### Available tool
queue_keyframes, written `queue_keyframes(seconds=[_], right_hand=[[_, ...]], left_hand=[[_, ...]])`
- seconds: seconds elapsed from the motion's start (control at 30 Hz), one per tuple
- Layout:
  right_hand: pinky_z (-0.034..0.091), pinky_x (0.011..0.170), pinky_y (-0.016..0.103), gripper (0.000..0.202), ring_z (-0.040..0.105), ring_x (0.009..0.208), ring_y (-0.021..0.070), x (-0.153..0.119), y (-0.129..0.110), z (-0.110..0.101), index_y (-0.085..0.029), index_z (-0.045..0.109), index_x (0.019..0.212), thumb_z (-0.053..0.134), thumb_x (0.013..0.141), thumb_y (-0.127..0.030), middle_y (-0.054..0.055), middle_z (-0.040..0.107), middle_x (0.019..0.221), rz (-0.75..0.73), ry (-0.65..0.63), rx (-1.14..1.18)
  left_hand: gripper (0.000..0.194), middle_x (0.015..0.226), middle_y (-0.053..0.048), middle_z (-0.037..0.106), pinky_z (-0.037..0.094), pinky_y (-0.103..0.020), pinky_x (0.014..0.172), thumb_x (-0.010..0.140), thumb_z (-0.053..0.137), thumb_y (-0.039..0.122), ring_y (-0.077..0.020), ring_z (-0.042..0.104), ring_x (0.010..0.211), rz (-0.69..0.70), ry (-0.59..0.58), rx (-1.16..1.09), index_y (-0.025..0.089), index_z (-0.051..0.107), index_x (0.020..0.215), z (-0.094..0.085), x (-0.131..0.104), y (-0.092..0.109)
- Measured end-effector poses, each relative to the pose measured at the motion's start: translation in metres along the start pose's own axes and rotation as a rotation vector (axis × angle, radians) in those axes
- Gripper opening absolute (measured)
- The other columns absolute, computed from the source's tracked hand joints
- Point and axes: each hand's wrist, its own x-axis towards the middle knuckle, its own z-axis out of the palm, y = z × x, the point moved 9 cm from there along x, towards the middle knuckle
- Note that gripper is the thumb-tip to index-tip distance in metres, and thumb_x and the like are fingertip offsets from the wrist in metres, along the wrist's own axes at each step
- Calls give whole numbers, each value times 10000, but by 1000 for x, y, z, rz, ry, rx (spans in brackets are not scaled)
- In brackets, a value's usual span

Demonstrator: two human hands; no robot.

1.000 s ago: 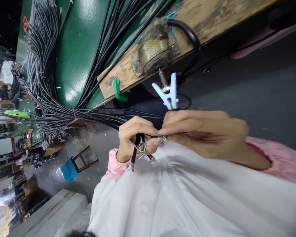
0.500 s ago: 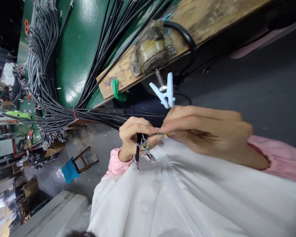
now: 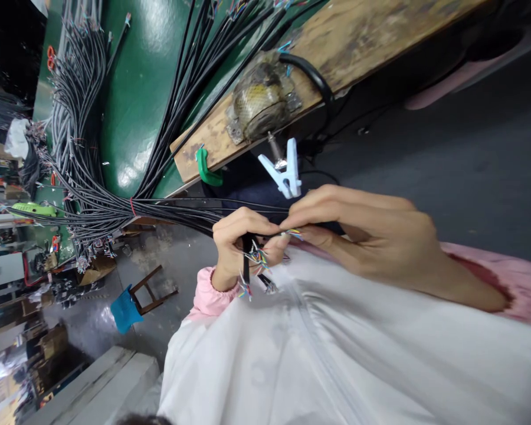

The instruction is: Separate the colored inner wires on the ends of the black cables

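Note:
My left hand (image 3: 243, 236) is wrapped round black cables (image 3: 190, 215), whose stripped ends with thin coloured wires (image 3: 257, 256) hang out below the fingers. Thumb and forefinger pinch one cable end. My right hand (image 3: 367, 236) meets it there, its fingertips at the coloured wires (image 3: 294, 234) of that cable end; its thumb and forefinger are a little apart around them. Just above my hands, a light blue clip (image 3: 285, 174) sits on the shaft of a motor (image 3: 261, 100) wrapped in clear tape.
The motor stands on a wooden board (image 3: 358, 35) at the edge of a green table (image 3: 133, 77). A green clamp (image 3: 207, 168) grips the board. Grey cables (image 3: 77, 88) lie at the left. A blue stool (image 3: 126, 308) stands on the floor.
My right hand's thumb and forefinger have parted slightly, showing more of the coloured wires. The motor and clip appear slightly lower and further left in the view.

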Motion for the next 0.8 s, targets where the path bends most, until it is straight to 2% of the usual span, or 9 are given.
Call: queue_keyframes(seconds=[0.27,0.37,0.53,0.6,0.7,0.8], right_hand=[[583,659,220,255,726,742,128,-5,8,0,-330,740,969,626,955,-102,-11,758,872,73,17,129],[589,639,252,201,722,708,147,-4,13,1,-336,737,934,622,975,-176,-12,757,852,107,11,153],[558,614,256,215,672,651,142,1,23,9,-286,680,838,575,1023,-315,-1,710,759,175,-60,225],[538,595,246,287,650,636,135,1,28,12,-263,659,816,551,1035,-414,7,691,740,236,-86,292],[523,566,243,430,630,627,137,-4,45,17,-229,641,779,563,987,-597,26,668,730,408,-136,403],[506,555,228,480,601,629,124,-8,65,18,-213,650,786,622,921,-672,20,646,725,549,-136,448]], left_hand=[[361,570,49,616,378,-230,442,781,834,523,-62,463,444,18,7,12,207,692,682,2,-4,-3],[328,565,46,626,377,-227,429,785,836,498,-65,473,438,48,19,-9,209,709,696,1,-4,-1],[491,497,52,562,363,-235,410,719,837,629,-67,438,410,-62,-46,62,206,633,572,9,-12,-20],[490,484,60,551,349,-229,396,730,826,628,-62,421,394,5,0,85,210,626,574,9,-13,-18],[442,482,64,551,328,-221,373,783,795,594,-61,420,381,149,110,163,217,644,610,9,-13,-9],[449,466,69,521,297,-217,349,827,756,575,-56,383,358,183,169,204,215,619,597,11,-12,-9]])
